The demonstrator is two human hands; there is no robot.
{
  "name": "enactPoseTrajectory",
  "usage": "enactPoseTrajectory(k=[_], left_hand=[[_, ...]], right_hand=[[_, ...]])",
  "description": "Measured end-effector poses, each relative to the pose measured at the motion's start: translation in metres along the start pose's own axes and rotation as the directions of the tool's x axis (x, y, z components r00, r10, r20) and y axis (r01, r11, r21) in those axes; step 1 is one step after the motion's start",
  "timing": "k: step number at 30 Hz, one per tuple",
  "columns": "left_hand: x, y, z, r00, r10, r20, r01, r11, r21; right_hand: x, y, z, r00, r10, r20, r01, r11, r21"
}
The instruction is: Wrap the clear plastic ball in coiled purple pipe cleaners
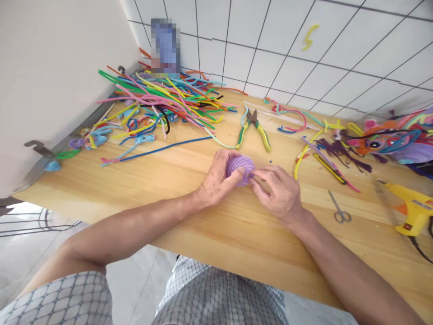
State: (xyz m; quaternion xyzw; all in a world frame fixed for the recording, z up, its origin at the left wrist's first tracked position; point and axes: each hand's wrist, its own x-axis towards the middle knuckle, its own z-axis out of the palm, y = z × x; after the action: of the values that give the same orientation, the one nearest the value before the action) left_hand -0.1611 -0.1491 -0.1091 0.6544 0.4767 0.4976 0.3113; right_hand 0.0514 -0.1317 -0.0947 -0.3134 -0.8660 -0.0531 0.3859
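A purple ball of coiled pipe cleaner [238,166] is held just above the wooden table, in the middle of the view. My left hand [216,180] wraps round its left side, the thumb lying across the front. At the ball's right edge, my right hand [279,189] pinches a small purple end with thumb and forefinger. Beyond the ball lie pliers [253,128] with green and yellow handles, their jaws pointing to the wall. The underside of the ball is hidden by my left hand.
Many coloured pipe cleaners [169,97] are heaped at the back left. On the right lie small scissors [338,210], a yellow and black utility knife [329,168], a yellow glue gun [411,205] and a colourful pipe-cleaner figure [389,140]. A tiled wall [257,45] bounds the table behind.
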Motion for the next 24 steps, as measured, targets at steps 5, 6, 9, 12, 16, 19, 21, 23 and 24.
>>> enactPoseTrajectory(k=[5,6,9,12,16,19,21,23,24], left_hand=[[0.0,0.0001,-0.0017,0.999,-0.014,0.041,0.016,0.999,-0.028],[0.0,0.0001,-0.0012,0.999,-0.023,0.047,0.025,0.999,-0.037],[0.0004,-0.0005,0.0006,0.997,-0.051,0.066,0.055,0.997,-0.058],[0.0008,-0.0005,0.0014,0.995,-0.063,0.077,0.068,0.995,-0.066],[0.0013,0.0013,0.0009,0.995,-0.072,0.071,0.077,0.995,-0.068],[0.0019,0.0025,0.0002,0.994,-0.081,0.068,0.086,0.993,-0.074],[0.0024,0.0029,-0.0002,0.993,-0.089,0.072,0.095,0.992,-0.08],[0.003,0.0034,-0.0006,0.993,-0.096,0.072,0.102,0.991,-0.083],[0.0033,0.0036,-0.0007,0.993,-0.099,0.071,0.105,0.991,-0.084]], right_hand=[[0.0026,-0.0017,-0.0017,1.0,-0.008,0.005,0.008,1.0,-0.009],[0.0028,-0.0018,-0.0017,1.0,-0.006,0.005,0.006,1.0,-0.008],[0.0024,-0.0017,-0.0015,1.0,0.006,-0.003,-0.006,1.0,-0.005],[0.002,-0.0018,-0.0015,1.0,0.014,-0.004,-0.014,1.0,0.017],[0.0023,-0.0022,-0.0013,1.0,0.023,-0.005,-0.023,0.999,0.029],[0.0023,-0.0024,-0.0007,1.0,0.026,-0.01,-0.026,0.999,0.039],[0.0019,-0.0027,-0.0003,0.999,0.032,-0.009,-0.032,0.999,0.043],[0.0013,-0.0031,-0.0001,0.999,0.039,-0.002,-0.039,0.998,0.042],[0.0011,-0.0034,-0.0002,0.999,0.041,0.001,-0.041,0.998,0.041]])
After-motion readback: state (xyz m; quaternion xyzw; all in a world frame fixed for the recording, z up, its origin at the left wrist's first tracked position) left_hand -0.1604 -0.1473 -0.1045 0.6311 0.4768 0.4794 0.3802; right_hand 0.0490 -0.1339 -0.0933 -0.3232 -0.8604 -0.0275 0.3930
